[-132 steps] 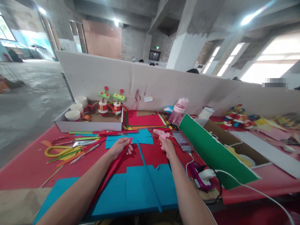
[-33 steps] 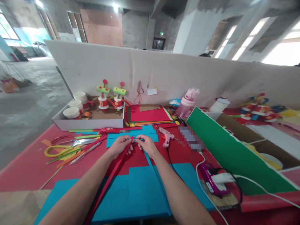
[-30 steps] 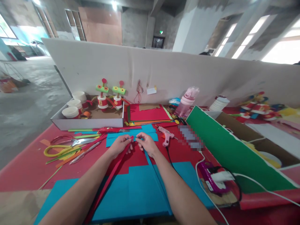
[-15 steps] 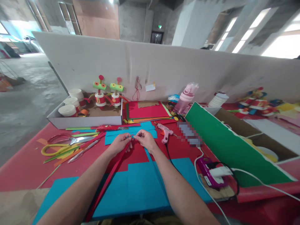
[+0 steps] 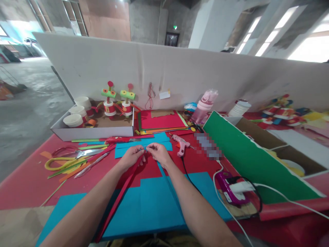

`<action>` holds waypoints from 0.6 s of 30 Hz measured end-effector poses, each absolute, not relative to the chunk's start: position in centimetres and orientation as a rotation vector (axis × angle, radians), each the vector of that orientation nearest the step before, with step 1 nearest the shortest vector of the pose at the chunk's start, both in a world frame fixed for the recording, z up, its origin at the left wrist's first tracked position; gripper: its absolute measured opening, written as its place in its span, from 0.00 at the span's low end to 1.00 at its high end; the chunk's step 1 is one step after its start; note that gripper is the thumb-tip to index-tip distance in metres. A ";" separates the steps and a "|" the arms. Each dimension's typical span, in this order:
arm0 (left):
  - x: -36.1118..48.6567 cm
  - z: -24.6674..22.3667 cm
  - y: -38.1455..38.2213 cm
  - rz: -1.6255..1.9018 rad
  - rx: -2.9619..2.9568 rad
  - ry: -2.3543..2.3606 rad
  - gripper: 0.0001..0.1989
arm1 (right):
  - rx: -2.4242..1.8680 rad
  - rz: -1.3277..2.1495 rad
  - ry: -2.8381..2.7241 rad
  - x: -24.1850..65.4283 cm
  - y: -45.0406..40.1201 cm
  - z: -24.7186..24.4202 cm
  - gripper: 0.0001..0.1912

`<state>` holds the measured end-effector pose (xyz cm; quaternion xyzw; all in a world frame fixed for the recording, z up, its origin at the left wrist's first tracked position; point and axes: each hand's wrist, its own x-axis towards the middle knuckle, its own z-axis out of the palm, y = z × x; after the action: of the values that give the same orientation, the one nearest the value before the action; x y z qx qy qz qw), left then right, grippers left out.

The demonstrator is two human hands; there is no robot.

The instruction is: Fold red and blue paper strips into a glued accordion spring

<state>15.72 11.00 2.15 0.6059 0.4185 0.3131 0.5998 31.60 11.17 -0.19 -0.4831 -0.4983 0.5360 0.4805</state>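
Over the middle of the red-covered table, my left hand (image 5: 133, 157) and my right hand (image 5: 157, 152) meet with fingertips almost touching. My left hand pinches the end of a long red paper strip (image 5: 118, 202), which trails down past my left forearm. Between the fingers of my right hand is a blue paper strip (image 5: 162, 170) that hangs down toward me under my forearm. The strip ends come together at my fingertips; how they overlap is too small to make out. Blue paper sheets (image 5: 154, 202) lie below my wrists, and smaller blue pieces (image 5: 160, 138) lie just beyond my fingers.
To the right lies a pink glue gun (image 5: 181, 144) with a black cord, near a purple power strip (image 5: 231, 192) and a green-sided box (image 5: 246, 161). Yellow-handled scissors (image 5: 55, 163) and paper strips are at left. Paper-cup figures (image 5: 109, 107) stand in a white box (image 5: 95, 132).
My hands stay together at nearly the same spot, with only slight finger movement at the strip ends. The camera view has shifted very slightly.
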 end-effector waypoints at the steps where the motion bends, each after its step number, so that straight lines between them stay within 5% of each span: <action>1: 15.7 2.2 11.0 0.726 1.411 0.968 0.12 | -1.179 1.307 -1.214 31.6 11.2 -0.2 0.16; 18: 15.6 1.9 11.2 0.709 1.405 0.939 0.14 | -1.163 1.323 -1.200 31.4 11.0 0.0 0.17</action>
<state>15.64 11.17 1.89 0.6083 0.4065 0.3070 0.6087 31.43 11.04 -0.03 -0.4776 -0.4928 0.5431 0.4839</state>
